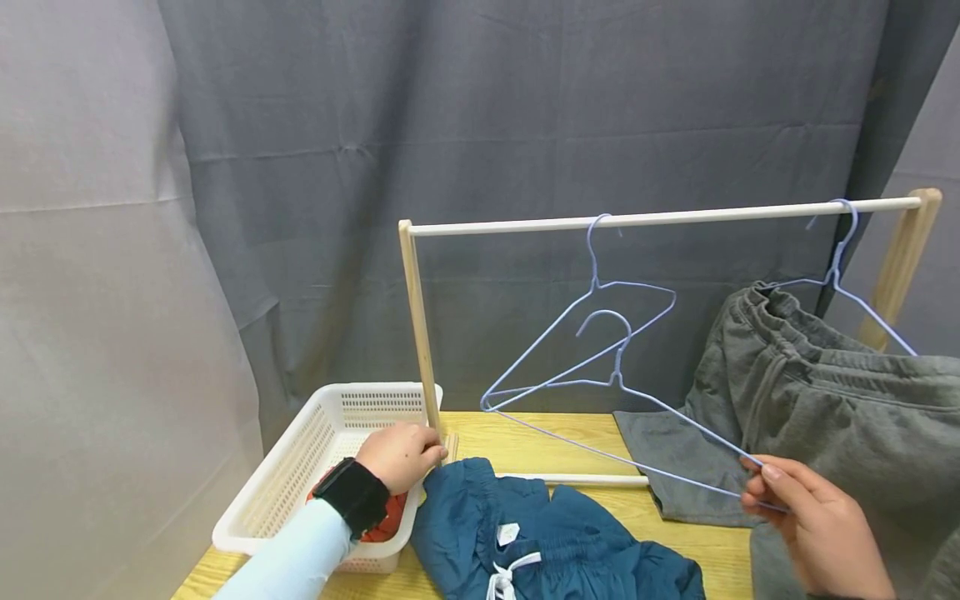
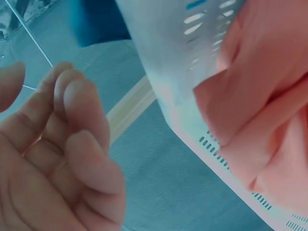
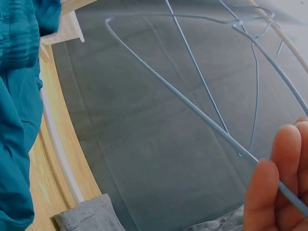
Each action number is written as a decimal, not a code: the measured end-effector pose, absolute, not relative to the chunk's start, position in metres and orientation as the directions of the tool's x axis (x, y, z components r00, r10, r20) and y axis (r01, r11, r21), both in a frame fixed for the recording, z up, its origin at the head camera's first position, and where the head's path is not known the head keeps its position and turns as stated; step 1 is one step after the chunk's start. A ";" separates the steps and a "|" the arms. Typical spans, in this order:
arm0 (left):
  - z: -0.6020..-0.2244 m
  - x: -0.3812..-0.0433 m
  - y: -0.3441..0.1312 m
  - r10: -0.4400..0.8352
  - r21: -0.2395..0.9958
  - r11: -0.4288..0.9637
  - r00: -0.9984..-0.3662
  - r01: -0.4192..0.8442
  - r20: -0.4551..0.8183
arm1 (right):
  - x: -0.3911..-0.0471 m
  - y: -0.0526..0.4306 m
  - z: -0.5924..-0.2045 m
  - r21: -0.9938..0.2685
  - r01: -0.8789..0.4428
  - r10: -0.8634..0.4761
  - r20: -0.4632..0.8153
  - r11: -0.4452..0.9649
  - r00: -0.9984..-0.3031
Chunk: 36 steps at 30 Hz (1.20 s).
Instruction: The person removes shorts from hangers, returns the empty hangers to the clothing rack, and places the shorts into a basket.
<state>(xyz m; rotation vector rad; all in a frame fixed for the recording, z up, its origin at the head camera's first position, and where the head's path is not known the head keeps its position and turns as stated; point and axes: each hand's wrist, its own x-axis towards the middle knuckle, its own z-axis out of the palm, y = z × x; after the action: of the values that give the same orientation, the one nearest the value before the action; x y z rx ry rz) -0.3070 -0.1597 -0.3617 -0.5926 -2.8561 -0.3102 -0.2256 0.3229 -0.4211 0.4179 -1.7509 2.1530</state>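
My right hand (image 1: 825, 517) pinches one end of a pale blue wire hanger (image 1: 618, 367) between thumb and fingers. The hanger is held off the rack, its hook pointing up and left. Over the right rim of the basket, beside the rack's left post, is my left hand (image 1: 405, 454). Its fingers are loosely bent with nothing between them, as the left wrist view shows. Dark blue shorts (image 1: 585, 533) with a white drawstring lie on the table between the hands. In the right wrist view, the held hanger (image 3: 192, 107) runs away from the fingertips.
A second hanger (image 1: 540, 340) hangs bare from the rack's white bar (image 1: 510, 226). Grey trousers (image 1: 840, 417) hang at right below another hanger (image 1: 836, 262). The white basket (image 1: 262, 462) at left contains orange-red cloth (image 1: 386, 521). Grey curtains (image 1: 525, 100) stand behind.
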 end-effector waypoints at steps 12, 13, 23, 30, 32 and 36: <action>-0.358 -0.303 -0.163 0.339 0.214 0.896 -0.910 0.389 0.238 | -0.226 0.314 -0.420 -0.871 -0.461 0.358 0.381 -0.170 -0.853; -0.359 -0.303 -0.163 0.338 0.217 0.895 -0.911 0.389 0.236 | -0.226 0.312 -0.419 -0.880 -0.449 0.404 0.358 -0.155 -0.841; -0.357 -0.300 -0.166 0.333 0.255 0.887 -0.915 0.386 0.228 | -0.227 0.296 -0.403 -0.860 -0.466 0.636 0.245 -0.205 -0.732; -0.357 -0.300 -0.168 0.336 0.272 0.879 -0.913 0.392 0.229 | -0.226 0.285 -0.396 -0.789 -0.569 0.677 0.289 -0.232 -0.677; -0.357 -0.300 -0.169 0.332 0.282 0.878 -0.916 0.387 0.225 | -0.226 0.282 -0.394 -0.740 -0.628 0.679 0.334 -0.241 -0.654; -0.357 -0.300 -0.171 0.326 0.294 0.875 -0.918 0.383 0.225 | -0.227 0.277 -0.389 -0.675 -0.696 0.675 0.396 -0.245 -0.622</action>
<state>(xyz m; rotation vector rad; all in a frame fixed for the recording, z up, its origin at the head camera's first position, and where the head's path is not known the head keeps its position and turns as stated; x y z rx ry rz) -0.3000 -0.1708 -0.3568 -0.5486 -2.8772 -0.5030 -0.2273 0.2774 -0.3885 0.0299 -1.0810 1.9646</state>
